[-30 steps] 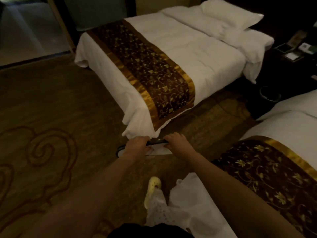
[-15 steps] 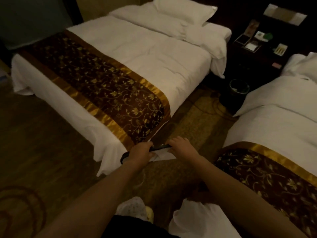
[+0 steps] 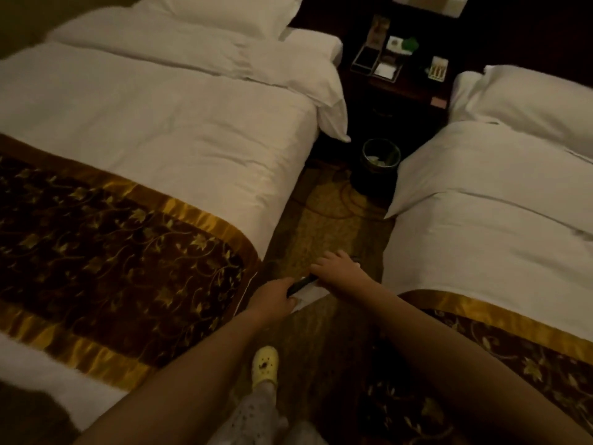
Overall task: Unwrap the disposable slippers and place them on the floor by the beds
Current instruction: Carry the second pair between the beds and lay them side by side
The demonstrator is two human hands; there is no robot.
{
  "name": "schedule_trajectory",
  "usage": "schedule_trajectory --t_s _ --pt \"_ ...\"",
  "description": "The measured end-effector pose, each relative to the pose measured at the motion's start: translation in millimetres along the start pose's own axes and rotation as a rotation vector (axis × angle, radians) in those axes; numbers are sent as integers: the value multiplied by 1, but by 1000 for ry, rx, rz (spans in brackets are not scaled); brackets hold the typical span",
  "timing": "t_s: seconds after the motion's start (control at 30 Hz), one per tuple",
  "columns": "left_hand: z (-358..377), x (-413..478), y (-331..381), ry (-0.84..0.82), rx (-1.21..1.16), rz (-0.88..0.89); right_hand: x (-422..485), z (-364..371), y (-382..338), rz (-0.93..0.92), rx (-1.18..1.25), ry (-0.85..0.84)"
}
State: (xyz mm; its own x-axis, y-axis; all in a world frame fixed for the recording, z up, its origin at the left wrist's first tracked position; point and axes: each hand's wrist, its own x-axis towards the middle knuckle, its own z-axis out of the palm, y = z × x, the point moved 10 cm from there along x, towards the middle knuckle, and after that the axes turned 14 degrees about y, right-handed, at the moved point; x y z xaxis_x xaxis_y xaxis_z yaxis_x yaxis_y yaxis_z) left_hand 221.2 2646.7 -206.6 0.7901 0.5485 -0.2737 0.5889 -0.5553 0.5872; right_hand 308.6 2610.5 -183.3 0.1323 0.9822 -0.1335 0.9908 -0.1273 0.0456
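– Between the left bed point(image 3: 160, 139) and the right bed point(image 3: 497, 203), what is held, and how?

– One flat white bundle with a dark edge: the slippers point(image 3: 305, 286). It is held above the carpet point(image 3: 321, 226) of the aisle, just beside the left bed's side edge. The left hand point(image 3: 272, 300) grips the near end with its fingers curled round it. The right hand point(image 3: 337, 271) holds the far end with its fingers curled over the top. The number of slippers in the bundle cannot be told, nor whether a wrapper covers it.

– Count the remaining items.

– Beds: two.
Runners, brown with gold borders: two, the left runner point(image 3: 112, 252) and the right runner point(image 3: 526, 335), one across each bed.
Pillows in view: two, the left pillow point(image 3: 224, 11) and the right pillow point(image 3: 529, 101).
Nightstand point(image 3: 407, 91): one, at the aisle's far end, carrying several small cards and trays.
Waste bin point(image 3: 381, 154): one, on the carpet before the nightstand, near the right bed's corner.
Yellow clog point(image 3: 265, 367): one, on the carpet below the hands.

– Any readable writing or brands?

– The print on the nightstand items is too small and dim to read.
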Motion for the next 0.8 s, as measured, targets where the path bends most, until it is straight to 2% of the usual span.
schedule_trajectory --t_s 0.17,0.3,0.37,0.43,0.5,0.6,0.67,0.8 --pt "46 89 8 -98 -7 -13 39 52 75 -6 -9 -56" --pt "110 157 -11 -64 -59 -116 72 119 126 -26 -72 -35" --pt "151 193 -33 -9 -174 -240 89 160 152 33 -74 41" --pt "205 227 -63 37 -428 -418 100 203 183 233 19 215" --pt "265 258 -95 45 -697 -612 94 266 215 584 219 314" --pt "355 302 -136 66 -965 -763 70 416 236 1098 764 186" --pt "397 325 -157 77 -1063 -813 67 482 234 1190 1022 105" --pt "493 360 -192 -13 -1252 -920 69 578 260 1203 1124 193"
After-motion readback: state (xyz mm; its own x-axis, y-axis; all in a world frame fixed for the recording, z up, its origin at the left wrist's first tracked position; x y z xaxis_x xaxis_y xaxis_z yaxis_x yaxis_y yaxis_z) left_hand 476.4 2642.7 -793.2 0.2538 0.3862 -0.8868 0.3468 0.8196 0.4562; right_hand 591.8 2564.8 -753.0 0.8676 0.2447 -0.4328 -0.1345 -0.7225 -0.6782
